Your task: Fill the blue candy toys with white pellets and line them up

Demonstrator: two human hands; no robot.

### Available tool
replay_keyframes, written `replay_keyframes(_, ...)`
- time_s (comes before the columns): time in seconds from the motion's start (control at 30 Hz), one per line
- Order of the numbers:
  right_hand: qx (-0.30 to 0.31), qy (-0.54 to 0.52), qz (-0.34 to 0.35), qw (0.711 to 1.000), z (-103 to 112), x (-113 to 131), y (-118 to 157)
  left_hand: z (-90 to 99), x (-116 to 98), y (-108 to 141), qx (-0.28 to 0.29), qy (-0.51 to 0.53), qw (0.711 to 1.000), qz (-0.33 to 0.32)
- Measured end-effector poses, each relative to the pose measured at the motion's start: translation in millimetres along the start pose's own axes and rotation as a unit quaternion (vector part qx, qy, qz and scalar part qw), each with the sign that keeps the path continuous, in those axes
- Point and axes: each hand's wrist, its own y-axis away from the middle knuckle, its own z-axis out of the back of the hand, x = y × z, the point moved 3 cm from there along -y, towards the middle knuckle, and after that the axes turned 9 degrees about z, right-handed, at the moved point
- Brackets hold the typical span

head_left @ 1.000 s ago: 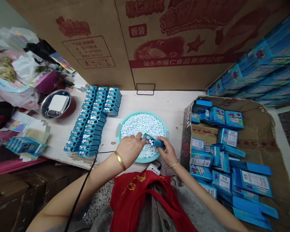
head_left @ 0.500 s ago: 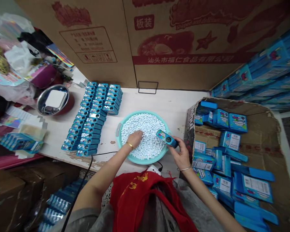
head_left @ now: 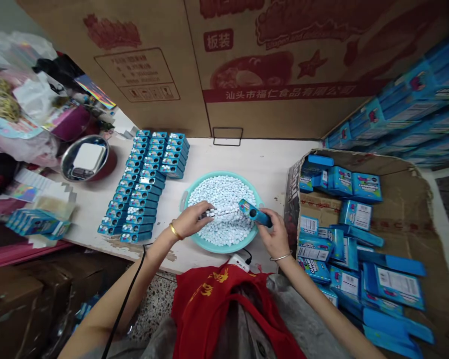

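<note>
Evidently holding a blue box (head_left: 261, 215) in the right hand (head_left: 277, 236), white pieces (head_left: 210, 213) in the left hand (head_left: 189, 220), basin (head_left: 223, 249) beneath both, perhaps to catch strays.

The small rectangular cardboard carton (head_left: 259, 216) in my right hand (head_left: 276, 237) is bright blue with paler lettering and a dark round spot. At centre frame, the round plastic basin (head_left: 224, 174) is mint green with grey handles, its small rounded pellets (head_left: 224, 192) white, faintly bluish. Left of centre, my metal bangle (head_left: 175, 231) is plain gold. At lower centre, my red cloth apron (head_left: 194, 309) bears yellow print; across the top, the large brown cardboard box (head_left: 153, 117) carries dark red lettering.
</note>
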Motion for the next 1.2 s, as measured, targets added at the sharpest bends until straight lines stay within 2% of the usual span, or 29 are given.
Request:
replay_keyframes(0.13,0.027,0.004,0.048,0.998,-9.9,11.9,-3.0,28.6,-40.6,0.9,0.058,-0.105,0.993,-0.009)
replay_keyframes(0.3,0.039,-0.003,0.068,0.997,-19.5,14.3,0.3,38.2,-86.4,-5.5,0.118,-0.278,0.952,0.039)
replay_keyframes(0.43,0.037,-0.005,0.065,0.997,-21.8,12.1,3.1,40.1,-120.9,-4.3,0.099,-0.319,0.94,0.067)
replay_keyframes(0.53,0.033,-0.008,0.061,0.998,-22.2,9.8,4.2,42.6,-129.8,-0.6,0.084,-0.329,0.939,0.059)
replay_keyframes(0.6,0.032,-0.014,0.06,0.998,-21.2,8.5,4.4,44.4,-116.6,2.1,0.065,-0.33,0.94,0.055)
replay_keyframes(0.7,0.017,-0.023,0.043,0.999,-15.4,5.9,3.7,38.4,-63.9,5.8,0.025,-0.312,0.944,0.104)
replay_keyframes(0.8,-0.004,-0.029,0.014,0.999,-5.9,2.1,2.1,5.4,2.0,5.6,0.055,-0.259,0.946,0.188)
replay_keyframes(0.87,-0.013,-0.032,0.003,0.999,0.0,-1.1,1.1,-29.1,29.1,-1.4,0.085,-0.188,0.958,0.199)
replay_keyframes(0.97,-0.023,-0.032,-0.017,0.999,5.3,-7.2,1.0,-77.2,37.4,-21.4,0.085,-0.129,0.972,0.176)
replay_keyframes(1.03,-0.034,-0.037,-0.039,0.998,6.4,-12.1,2.1,-97.2,32.2,-34.0,0.077,-0.1,0.979,0.161)
replay_keyframes(1.1,-0.046,-0.05,-0.057,0.996,6.3,-16.5,3.6,-103.9,28.0,-39.7,0.071,-0.074,0.983,0.149)
replay_keyframes(1.2,-0.053,-0.057,-0.063,0.995,6.0,-19.6,4.8,-90.9,26.5,-32.3,0.06,-0.013,0.992,0.114)
